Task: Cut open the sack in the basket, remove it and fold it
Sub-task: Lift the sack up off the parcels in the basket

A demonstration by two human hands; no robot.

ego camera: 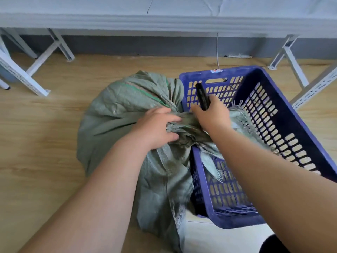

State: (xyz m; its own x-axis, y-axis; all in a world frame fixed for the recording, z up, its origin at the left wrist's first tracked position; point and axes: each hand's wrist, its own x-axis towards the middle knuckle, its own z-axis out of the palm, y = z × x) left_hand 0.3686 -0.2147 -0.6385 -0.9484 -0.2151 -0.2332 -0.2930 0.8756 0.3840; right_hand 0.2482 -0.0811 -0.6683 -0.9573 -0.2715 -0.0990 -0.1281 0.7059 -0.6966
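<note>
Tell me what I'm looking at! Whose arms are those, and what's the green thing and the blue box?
There is no robot here. The picture comes from a camera on a person's head, looking down, so the arms are that person's own. The left hand grips a bunched-up green sack. Most of the sack lies on the wooden floor, and its frayed end hangs into the blue basket, which has holes in its walls. The right hand holds a black tool, probably a cutter; no blade shows.
</note>
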